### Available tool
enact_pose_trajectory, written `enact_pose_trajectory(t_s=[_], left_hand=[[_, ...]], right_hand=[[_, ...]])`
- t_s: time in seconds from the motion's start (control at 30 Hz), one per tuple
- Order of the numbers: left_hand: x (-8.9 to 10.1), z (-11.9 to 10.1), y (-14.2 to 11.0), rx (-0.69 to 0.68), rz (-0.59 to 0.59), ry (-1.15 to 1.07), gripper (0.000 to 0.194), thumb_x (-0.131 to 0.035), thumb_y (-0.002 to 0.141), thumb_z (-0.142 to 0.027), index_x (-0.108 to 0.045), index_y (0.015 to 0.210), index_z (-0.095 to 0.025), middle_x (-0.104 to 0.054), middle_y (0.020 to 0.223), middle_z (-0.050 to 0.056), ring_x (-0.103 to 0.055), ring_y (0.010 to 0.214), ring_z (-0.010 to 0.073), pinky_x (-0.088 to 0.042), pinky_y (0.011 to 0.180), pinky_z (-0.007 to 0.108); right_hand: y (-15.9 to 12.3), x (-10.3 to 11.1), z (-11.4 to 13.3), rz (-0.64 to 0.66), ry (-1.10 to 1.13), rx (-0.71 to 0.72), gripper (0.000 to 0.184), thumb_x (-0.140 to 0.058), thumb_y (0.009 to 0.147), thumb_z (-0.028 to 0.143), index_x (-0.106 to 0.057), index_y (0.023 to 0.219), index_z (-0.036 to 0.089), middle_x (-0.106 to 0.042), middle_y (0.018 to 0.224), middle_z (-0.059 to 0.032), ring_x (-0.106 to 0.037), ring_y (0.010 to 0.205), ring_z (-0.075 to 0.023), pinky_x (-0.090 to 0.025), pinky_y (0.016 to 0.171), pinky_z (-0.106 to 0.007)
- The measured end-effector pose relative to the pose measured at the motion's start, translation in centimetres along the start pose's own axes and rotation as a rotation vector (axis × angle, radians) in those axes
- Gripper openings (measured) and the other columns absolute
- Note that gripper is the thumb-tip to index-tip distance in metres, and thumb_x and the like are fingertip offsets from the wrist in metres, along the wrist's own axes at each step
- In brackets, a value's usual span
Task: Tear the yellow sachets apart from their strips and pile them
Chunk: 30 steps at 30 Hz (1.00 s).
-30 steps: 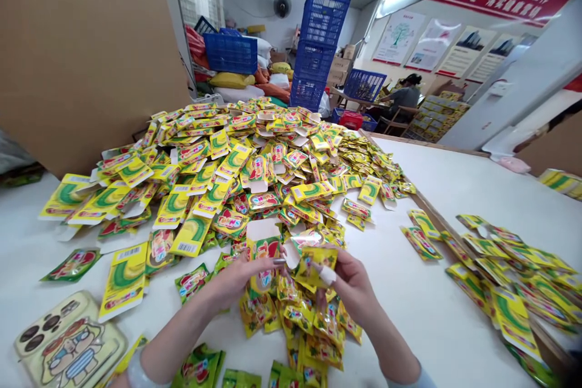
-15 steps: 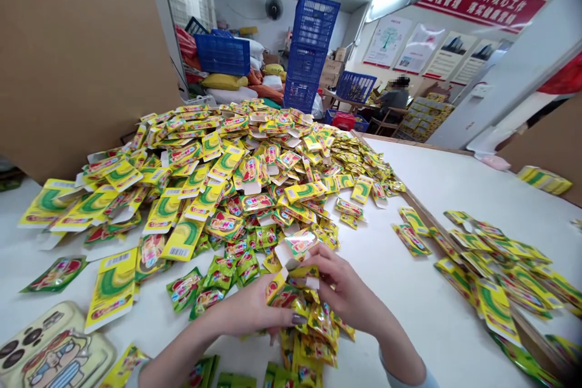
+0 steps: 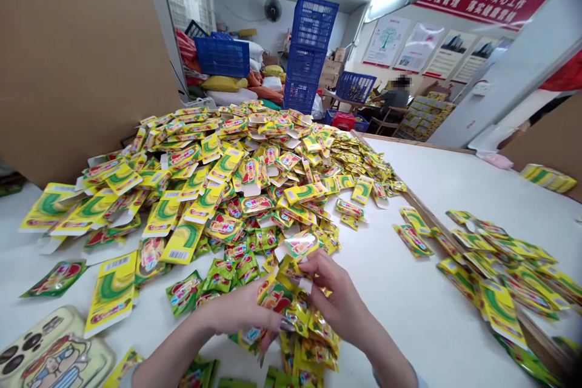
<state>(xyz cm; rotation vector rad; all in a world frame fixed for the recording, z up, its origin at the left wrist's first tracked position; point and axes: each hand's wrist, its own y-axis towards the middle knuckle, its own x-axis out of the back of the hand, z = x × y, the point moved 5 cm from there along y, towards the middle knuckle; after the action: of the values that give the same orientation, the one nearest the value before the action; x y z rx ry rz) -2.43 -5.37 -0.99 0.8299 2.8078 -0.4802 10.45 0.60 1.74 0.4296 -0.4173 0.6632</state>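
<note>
My left hand (image 3: 240,312) and my right hand (image 3: 334,297) meet low in the middle of the white table (image 3: 409,291). Together they grip one small yellow carton (image 3: 278,291) with red and green print, tilted, its white flap at my right fingertips. Both hands are closed on it. Under them lies a small pile of yellow sachets (image 3: 313,339). Green sachets (image 3: 227,270) lie just left of the hands. A large heap of flat yellow cartons and sachets (image 3: 236,163) covers the table behind.
A phone in a cartoon case (image 3: 54,351) lies at the bottom left. Finished yellow packs (image 3: 500,267) spread along the right. A big brown cardboard sheet (image 3: 77,54) stands at the left. Blue crates (image 3: 311,48) are stacked behind; a seated person (image 3: 395,97) works far back.
Both hands have come down and nearer to me with the carton. The left hand has turned the carton and now grips it from below; the view shifted slightly.
</note>
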Motion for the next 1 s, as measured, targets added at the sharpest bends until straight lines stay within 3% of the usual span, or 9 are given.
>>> enact_pose_trajectory(t_s=[0.3, 0.37, 0.47, 0.53, 0.6, 0.67, 0.73, 0.83, 1.0], left_hand=[[-0.6, 1.0, 1.1, -0.063, 0.022, -0.085, 0.044, -0.066, 0.06, -0.017, -0.046, 0.099, -0.02, -0.057, 0.064, -0.007, -0.05, 0.047, 0.0079, -0.037, 0.046, 0.019], [-0.8, 0.8, 1.2, -0.12, 0.015, -0.089, 0.047, -0.068, 0.062, -0.021, -0.046, 0.105, -0.02, -0.062, 0.077, -0.003, -0.057, 0.06, 0.011, -0.045, 0.057, 0.023], [0.1, -0.4, 0.8, -0.243, -0.088, 0.019, 0.065, -0.066, 0.068, -0.03, -0.035, 0.125, -0.024, -0.056, 0.117, 0.007, -0.054, 0.103, 0.0199, -0.041, 0.089, 0.034], [2.0, -1.5, -0.1, -0.272, -0.247, 0.209, 0.066, -0.062, 0.072, -0.034, -0.032, 0.129, -0.025, -0.047, 0.131, 0.008, -0.044, 0.118, 0.0215, -0.033, 0.098, 0.035], [4.7, -2.4, -1.5, -0.213, -0.476, 0.445, 0.048, -0.055, 0.076, -0.039, -0.044, 0.12, -0.022, -0.055, 0.121, 0.009, -0.051, 0.109, 0.0219, -0.039, 0.091, 0.033], [7.8, -2.8, -3.4, -0.054, -0.718, 0.713, 0.034, -0.044, 0.08, -0.042, -0.054, 0.103, -0.02, -0.064, 0.098, 0.007, -0.06, 0.088, 0.0211, -0.045, 0.076, 0.031], [10.2, -2.5, -5.2, 0.17, -0.874, 0.965, 0.032, -0.038, 0.081, -0.043, -0.056, 0.094, -0.02, -0.066, 0.083, 0.005, -0.061, 0.074, 0.0215, -0.044, 0.065, 0.031], [11.8, -1.4, -6.7, 0.402, -0.922, 1.166, 0.035, -0.039, 0.077, -0.048, -0.057, 0.085, -0.019, -0.066, 0.079, 0.008, -0.061, 0.073, 0.0267, -0.041, 0.06, 0.033], [10.4, -0.3, -5.8, 0.407, -0.862, 1.274, 0.039, -0.056, 0.066, -0.049, -0.057, 0.086, -0.016, -0.064, 0.09, 0.014, -0.06, 0.085, 0.0317, -0.041, 0.068, 0.035]], right_hand=[[-0.8, -2.2, -0.4, 0.373, 0.371, -0.202, 0.028, -0.044, 0.076, 0.013, -0.06, 0.097, 0.021, -0.055, 0.08, -0.0009, -0.047, 0.041, -0.0043, -0.036, 0.035, -0.015], [-0.5, -1.6, -0.6, 0.352, 0.356, -0.196, 0.022, -0.048, 0.073, 0.013, -0.061, 0.091, 0.019, -0.057, 0.074, -0.0001, -0.05, 0.045, -0.006, -0.039, 0.039, -0.015], [0.0, 3.2, -1.7, 0.029, 0.186, -0.136, 0.017, -0.05, 0.073, 0.017, -0.061, 0.085, 0.017, -0.06, 0.073, -0.002, -0.053, 0.051, -0.0098, -0.044, 0.046, -0.02], [-1.0, 9.4, -3.4, -0.429, -0.016, -0.173, 0.022, -0.049, 0.073, 0.023, -0.061, 0.09, 0.016, -0.061, 0.07, -0.0031, -0.051, 0.046, -0.0118, -0.044, 0.046, -0.025], [-3.5, 15.5, -4.7, -0.978, -0.389, -0.275, 0.028, -0.048, 0.073, 0.026, -0.062, 0.094, 0.013, -0.06, 0.065, -0.0049, -0.054, 0.052, -0.0172, -0.045, 0.054, -0.032], [-4.7, 18.5, -6.2, -1.173, -0.716, -0.405, 0.038, -0.045, 0.074, 0.024, -0.059, 0.106, 0.009, -0.062, 0.08, -0.0124, -0.058, 0.071, -0.0248, -0.043, 0.069, -0.04], [-3.9, 18.4, -8.7, -1.037, -0.76, -0.535, 0.044, -0.042, 0.074, 0.026, -0.055, 0.112, 0.007, -0.061, 0.09, -0.016, -0.057, 0.079, -0.027, -0.041, 0.071, -0.04], [-0.7, 13.8, -11.9, -0.683, -0.552, -0.597, 0.039, -0.049, 0.07, 0.035, -0.057, 0.102, 0.015, -0.062, 0.081, -0.0081, -0.057, 0.064, -0.0211, -0.042, 0.059, -0.032], [2.2, 7.7, -13.0, -0.451, -0.387, -0.532, 0.021, -0.065, 0.052, 0.03, -0.055, 0.067, 0.02, -0.058, 0.068, -0.0002, -0.056, 0.06, -0.0166, -0.039, 0.051, -0.025]])
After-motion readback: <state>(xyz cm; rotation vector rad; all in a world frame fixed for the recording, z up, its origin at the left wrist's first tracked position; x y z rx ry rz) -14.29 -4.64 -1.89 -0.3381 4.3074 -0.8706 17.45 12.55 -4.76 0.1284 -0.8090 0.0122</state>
